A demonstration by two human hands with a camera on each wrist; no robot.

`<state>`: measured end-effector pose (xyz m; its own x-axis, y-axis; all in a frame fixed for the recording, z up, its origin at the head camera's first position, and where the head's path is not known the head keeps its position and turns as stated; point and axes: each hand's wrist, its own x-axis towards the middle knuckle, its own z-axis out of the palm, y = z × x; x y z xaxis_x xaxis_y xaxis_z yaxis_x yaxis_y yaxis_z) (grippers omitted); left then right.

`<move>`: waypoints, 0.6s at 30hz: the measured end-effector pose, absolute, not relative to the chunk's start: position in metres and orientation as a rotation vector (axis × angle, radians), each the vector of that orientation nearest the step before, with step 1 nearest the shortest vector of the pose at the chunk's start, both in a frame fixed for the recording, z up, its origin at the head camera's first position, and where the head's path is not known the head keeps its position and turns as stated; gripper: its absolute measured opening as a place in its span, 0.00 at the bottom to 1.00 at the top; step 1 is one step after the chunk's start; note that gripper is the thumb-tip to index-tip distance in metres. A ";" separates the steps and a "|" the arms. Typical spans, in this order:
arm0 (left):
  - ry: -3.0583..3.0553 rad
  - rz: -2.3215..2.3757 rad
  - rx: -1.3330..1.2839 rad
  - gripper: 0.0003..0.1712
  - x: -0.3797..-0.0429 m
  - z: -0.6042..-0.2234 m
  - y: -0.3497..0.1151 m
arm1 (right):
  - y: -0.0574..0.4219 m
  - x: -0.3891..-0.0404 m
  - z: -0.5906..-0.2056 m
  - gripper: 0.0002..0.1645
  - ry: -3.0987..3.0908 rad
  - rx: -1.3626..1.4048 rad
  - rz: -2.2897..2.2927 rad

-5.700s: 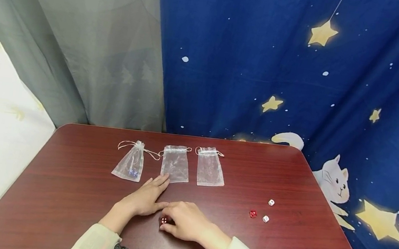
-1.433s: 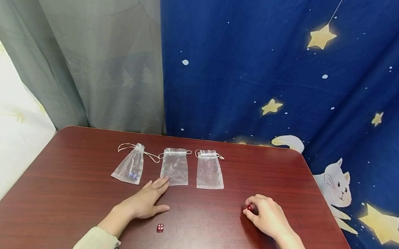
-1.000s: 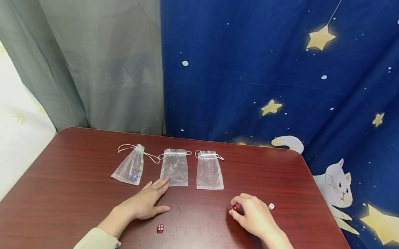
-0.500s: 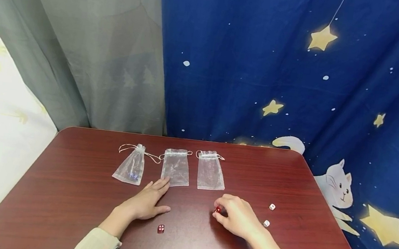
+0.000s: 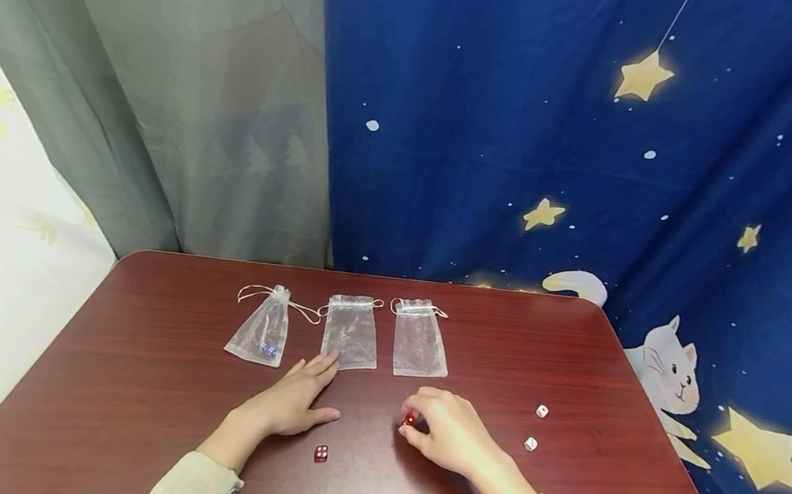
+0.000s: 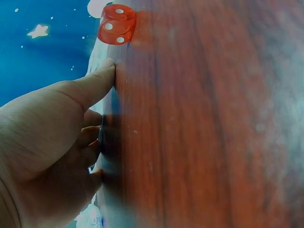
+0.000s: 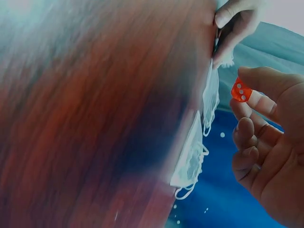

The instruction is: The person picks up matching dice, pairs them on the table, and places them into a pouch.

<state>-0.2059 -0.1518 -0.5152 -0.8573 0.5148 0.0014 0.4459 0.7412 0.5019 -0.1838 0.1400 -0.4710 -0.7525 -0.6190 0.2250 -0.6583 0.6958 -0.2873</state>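
My right hand (image 5: 455,436) pinches a translucent red die (image 7: 241,90) between thumb and fingertips, just above the table by the look of the head view. Flat on the table, my left hand (image 5: 291,402) has its fingers extended, the tips at the lower left corner of the middle sheer white drawstring bag (image 5: 352,335). A second red die (image 6: 117,26) lies in front of the left thumb. To the left is a gathered drawstring bag (image 5: 262,328) with small blue pieces inside. A third drawstring bag (image 5: 421,344) lies flat to the right.
Two white dice, one farther (image 5: 542,411) and one nearer (image 5: 530,444), lie on the right side of the reddish-brown table (image 5: 141,414). Behind its far edge hang a grey curtain (image 5: 231,133) and a blue star-patterned curtain (image 5: 457,122).
My right hand first left one red die near the left thumb, then picked up the other beside the white dice and carried it leftward. My left hand has stayed in place.
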 end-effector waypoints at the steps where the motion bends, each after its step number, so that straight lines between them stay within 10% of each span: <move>1: 2.801 0.753 0.775 0.44 -0.206 -0.515 -0.152 | 0.138 -0.183 -0.471 0.07 -2.790 1.061 0.537; 18: 2.806 0.760 0.766 0.44 -0.205 -0.514 -0.151 | 0.102 -0.177 -0.474 0.08 -2.782 1.181 0.478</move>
<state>-0.2052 -0.1508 -0.5138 -0.8617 0.5074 0.0025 0.4393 0.7436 0.5041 -0.1769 0.1020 -0.4745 -0.6993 -0.6879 0.1946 -0.7134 0.6539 -0.2521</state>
